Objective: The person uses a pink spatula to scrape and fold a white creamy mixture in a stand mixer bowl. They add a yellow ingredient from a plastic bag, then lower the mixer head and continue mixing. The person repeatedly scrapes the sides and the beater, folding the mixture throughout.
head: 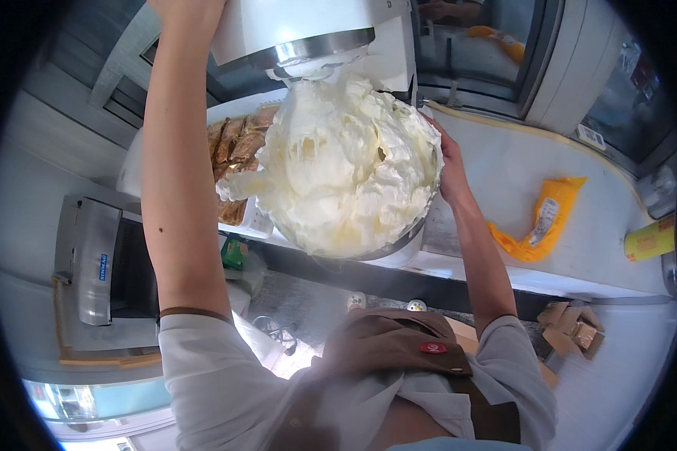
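A large heap of whipped cream [344, 169] fills a metal mixing bowl [398, 245] and rises above its rim, with a lobe hanging out on the left. Directly behind it stands a white stand mixer [293, 25] with a steel ring under its head. Cream sticks to the ring's underside and joins the heap. My right hand [450, 163] holds the right side of the bowl, its fingers partly hidden behind the cream. Up at the top edge, my left hand [189, 11] is beside the mixer head; its fingers are cut off from view.
A white plastic crate [256, 222] with packaged brown food [237, 146] is left of the bowl. On the white counter [468, 242] at right lies a yellow piping-bag-like pouch [541, 220]. Beyond are a yellow roll [651, 239] and, on the floor, an opened cardboard box [570, 330].
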The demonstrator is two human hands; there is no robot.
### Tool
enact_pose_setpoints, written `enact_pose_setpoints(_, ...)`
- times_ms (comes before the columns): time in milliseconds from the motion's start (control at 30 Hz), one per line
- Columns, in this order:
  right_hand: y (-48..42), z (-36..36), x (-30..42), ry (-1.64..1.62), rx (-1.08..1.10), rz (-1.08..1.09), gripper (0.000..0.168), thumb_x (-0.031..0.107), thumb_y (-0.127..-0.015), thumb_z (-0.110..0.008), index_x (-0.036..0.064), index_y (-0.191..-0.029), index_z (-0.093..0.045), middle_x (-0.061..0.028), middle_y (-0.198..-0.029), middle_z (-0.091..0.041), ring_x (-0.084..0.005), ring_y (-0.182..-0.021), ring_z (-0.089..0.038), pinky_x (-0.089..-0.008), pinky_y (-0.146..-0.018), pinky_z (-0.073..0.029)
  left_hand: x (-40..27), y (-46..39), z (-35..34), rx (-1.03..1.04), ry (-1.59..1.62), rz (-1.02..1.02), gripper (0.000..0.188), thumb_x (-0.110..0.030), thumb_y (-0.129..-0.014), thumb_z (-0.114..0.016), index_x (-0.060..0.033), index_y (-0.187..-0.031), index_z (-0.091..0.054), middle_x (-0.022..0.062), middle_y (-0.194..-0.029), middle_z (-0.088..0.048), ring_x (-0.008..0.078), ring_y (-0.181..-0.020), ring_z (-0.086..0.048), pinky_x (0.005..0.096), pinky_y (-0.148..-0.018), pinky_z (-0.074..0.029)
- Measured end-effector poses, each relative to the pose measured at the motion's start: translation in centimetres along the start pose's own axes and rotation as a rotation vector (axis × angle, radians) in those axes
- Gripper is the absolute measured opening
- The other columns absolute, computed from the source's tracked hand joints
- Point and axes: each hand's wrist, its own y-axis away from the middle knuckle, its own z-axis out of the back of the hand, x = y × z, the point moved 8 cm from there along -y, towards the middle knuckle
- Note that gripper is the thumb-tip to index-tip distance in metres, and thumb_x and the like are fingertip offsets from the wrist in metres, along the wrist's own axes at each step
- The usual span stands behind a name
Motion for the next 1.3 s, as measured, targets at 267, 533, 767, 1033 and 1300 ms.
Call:
enact_pose_setpoints(267,2.7,0.4,14.3,0.353,-0.268,0.354,0.028,0.003,-0.095,-0.052,0.006,-0.122,-0.059,-0.0039,-0.11,-0.064,-0.0121,-0.098,-0.058,-0.0268,-0.089,-0.046,0.7,0.1,1.1,0.103,-0.089,0.022,0.023,-0.014,-0.088,-0.052,-0.0006,-0.095,-0.07,0.026,-0.089,-0.067,0.0446,-0.088,-0.064,0.0503,-0.078,-0.05)
enact_pose_setpoints(533,-0.2,-12.2,32.9,0.78,-0.279,0.899,0.032,0.024,-0.092,-0.065,0.007,-0.119,-0.065,-0.0063,-0.107,-0.057,-0.0195,-0.099,-0.052,-0.0297,-0.089,-0.042,0.5,-0.3,-1.3,0.0,0.053,-0.086,0.024,-0.022,-0.09,-0.061,-0.0027,-0.078,-0.069,0.0117,-0.074,-0.069,0.0294,-0.067,-0.066,0.0401,-0.065,-0.049)
enact_pose_setpoints(767,-3.9,-15.9,33.8,0.918,-0.507,0.816,0.037,0.04,-0.093,-0.06,0.006,-0.105,-0.072,-0.0109,-0.101,-0.059,-0.0269,-0.104,-0.05,-0.0429,-0.093,-0.033,-0.3,-1.5,-1.3,-0.024,0.129,-0.121,0.015,-0.017,-0.087,-0.062,-0.0051,-0.08,-0.068,0.0121,-0.075,-0.067,0.0313,-0.067,-0.066,0.0426,-0.063,-0.05)
enact_pose_setpoints(1033,-8.9,-18.1,35.8,0.661,-0.595,0.679,0.026,0.023,-0.088,-0.065,0.0,-0.091,-0.074,-0.0126,-0.076,-0.07,-0.02,-0.07,-0.065,-0.032,-0.066,-0.049,-0.3,-2.9,-1.4,-0.115,0.15,-0.172,0.011,-0.016,-0.084,-0.059,-0.0058,-0.08,-0.059,0.0162,-0.077,-0.066,0.0318,-0.075,-0.069,0.0428,-0.068,-0.052)
enact_pose_setpoints(1300,-7.7,-15.7,39.1,0.445,-0.687,0.958,0.034,0.026,-0.092,-0.058,-0.006,-0.092,-0.069,-0.0142,-0.088,-0.07,-0.0243,-0.083,-0.063,-0.0369,-0.08,-0.047,-1.1,-2.9,-0.3,-0.307,0.283,-0.187,0.017,-0.008,-0.082,-0.057,-0.0005,-0.097,-0.054,0.0181,-0.084,-0.064,0.0343,-0.082,-0.064,0.0456,-0.072,-0.05)
